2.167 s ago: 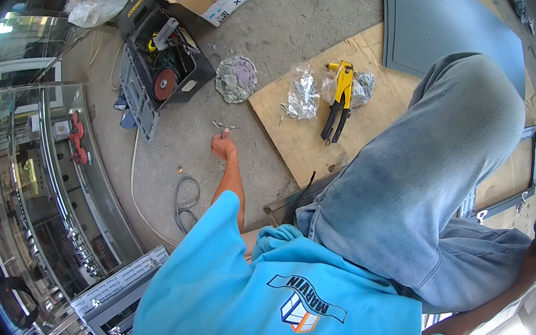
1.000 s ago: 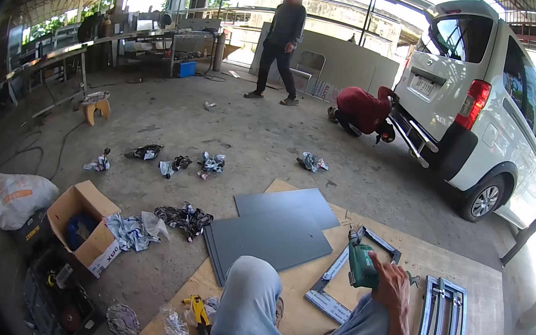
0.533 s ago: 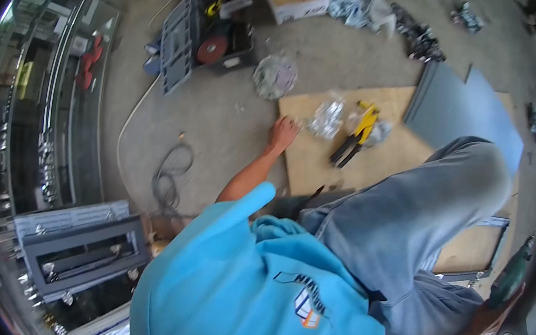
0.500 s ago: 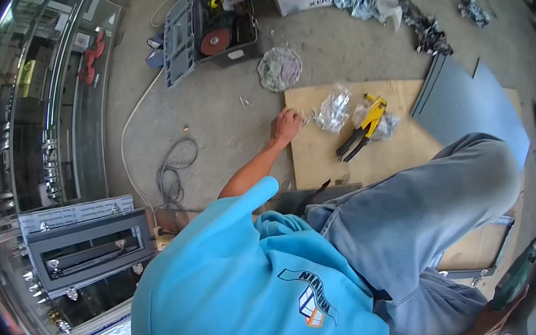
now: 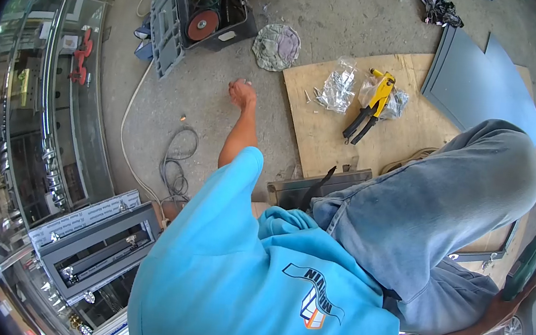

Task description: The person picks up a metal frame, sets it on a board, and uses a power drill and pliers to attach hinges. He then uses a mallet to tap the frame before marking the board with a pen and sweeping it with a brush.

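My left hand (image 5: 242, 93) is low over the concrete floor, left of the plywood board. Its fingers are closed together, and whatever may be between them is too small to make out. At the far right edge, my right hand (image 5: 506, 309) is wrapped round a green power drill (image 5: 526, 266), its bit pointing away from me. On the plywood (image 5: 297, 94) lie a yellow hand riveter (image 5: 378, 97) with black handles and a clear plastic bag of small metal rivets (image 5: 338, 90). A few loose rivets (image 5: 315, 97) are beside the bag, near the board's edge.
An open tool case (image 5: 221, 34) holding a grinder with a red disc (image 5: 203, 25) stands ahead. A crumpled cloth (image 5: 276, 47), a coiled cable (image 5: 179, 156) and grey metal sheets (image 5: 485, 87) lie around. Glass panels (image 5: 75, 103) and a framed part (image 5: 101, 247) stand left.
My left hand has moved left from the plywood's edge to the floor, where small loose pieces lay before. My right hand still holds the drill. The view has shifted slightly.
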`<action>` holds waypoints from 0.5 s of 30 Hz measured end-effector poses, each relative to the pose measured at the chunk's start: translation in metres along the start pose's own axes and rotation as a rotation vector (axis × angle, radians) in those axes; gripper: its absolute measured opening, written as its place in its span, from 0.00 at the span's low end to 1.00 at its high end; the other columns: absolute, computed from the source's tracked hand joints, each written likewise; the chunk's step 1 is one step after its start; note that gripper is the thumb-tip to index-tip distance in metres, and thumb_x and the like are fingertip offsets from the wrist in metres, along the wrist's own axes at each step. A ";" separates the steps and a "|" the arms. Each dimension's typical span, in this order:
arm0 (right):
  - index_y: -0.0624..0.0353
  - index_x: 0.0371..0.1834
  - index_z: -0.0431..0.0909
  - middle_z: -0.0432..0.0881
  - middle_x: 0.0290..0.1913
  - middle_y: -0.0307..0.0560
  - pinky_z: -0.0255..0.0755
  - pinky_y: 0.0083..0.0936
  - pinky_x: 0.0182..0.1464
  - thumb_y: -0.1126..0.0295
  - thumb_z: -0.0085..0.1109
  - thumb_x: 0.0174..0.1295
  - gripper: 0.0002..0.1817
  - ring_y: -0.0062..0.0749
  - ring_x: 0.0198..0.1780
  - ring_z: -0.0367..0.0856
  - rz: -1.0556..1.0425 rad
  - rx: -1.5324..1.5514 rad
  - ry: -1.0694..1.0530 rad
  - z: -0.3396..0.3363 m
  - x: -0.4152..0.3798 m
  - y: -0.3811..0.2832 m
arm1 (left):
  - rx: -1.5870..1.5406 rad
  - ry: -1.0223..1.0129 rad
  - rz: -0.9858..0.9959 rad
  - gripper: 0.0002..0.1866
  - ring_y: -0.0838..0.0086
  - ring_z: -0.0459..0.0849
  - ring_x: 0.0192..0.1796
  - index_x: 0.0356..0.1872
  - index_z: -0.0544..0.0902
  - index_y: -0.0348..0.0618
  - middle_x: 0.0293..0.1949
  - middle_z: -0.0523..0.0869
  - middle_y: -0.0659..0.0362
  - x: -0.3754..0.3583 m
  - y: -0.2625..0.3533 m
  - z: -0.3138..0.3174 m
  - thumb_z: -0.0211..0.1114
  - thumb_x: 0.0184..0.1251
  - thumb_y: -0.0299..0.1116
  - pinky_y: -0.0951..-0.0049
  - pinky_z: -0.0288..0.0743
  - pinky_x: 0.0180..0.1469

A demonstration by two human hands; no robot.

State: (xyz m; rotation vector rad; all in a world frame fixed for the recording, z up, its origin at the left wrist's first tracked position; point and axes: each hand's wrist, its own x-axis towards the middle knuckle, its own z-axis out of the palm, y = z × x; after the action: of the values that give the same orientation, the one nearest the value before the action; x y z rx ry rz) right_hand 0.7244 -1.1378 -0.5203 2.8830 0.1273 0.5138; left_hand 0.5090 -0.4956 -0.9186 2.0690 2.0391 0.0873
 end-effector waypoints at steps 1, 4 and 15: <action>0.34 0.71 0.49 0.68 0.64 0.46 0.74 0.38 0.41 0.79 0.49 0.47 0.45 0.48 0.52 0.78 0.033 -0.021 -0.004 0.000 0.001 -0.001 | -0.039 -0.001 -0.023 0.15 0.58 0.79 0.49 0.46 0.80 0.39 0.48 0.77 0.48 -0.002 0.006 0.001 0.63 0.59 0.34 0.64 0.75 0.48; 0.28 0.70 0.49 0.69 0.63 0.45 0.71 0.48 0.44 0.70 0.50 0.54 0.39 0.54 0.51 0.76 0.011 0.004 0.019 -0.004 0.002 -0.006 | -0.206 -0.022 -0.110 0.12 0.59 0.80 0.47 0.43 0.80 0.37 0.48 0.77 0.48 -0.005 0.004 0.005 0.61 0.61 0.32 0.64 0.76 0.45; 0.31 0.70 0.48 0.66 0.65 0.46 0.72 0.46 0.43 0.75 0.48 0.51 0.42 0.54 0.54 0.75 -0.064 0.061 0.082 -0.001 -0.001 -0.002 | -0.073 -0.167 0.100 0.10 0.51 0.82 0.43 0.35 0.81 0.33 0.38 0.82 0.42 0.023 -0.023 0.015 0.63 0.56 0.30 0.59 0.76 0.45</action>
State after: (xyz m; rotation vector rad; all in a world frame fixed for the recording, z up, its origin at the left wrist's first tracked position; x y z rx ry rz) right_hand 0.7233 -1.1358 -0.5196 2.9062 0.2516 0.6271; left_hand 0.4898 -0.4741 -0.9408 2.0589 1.8085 0.0055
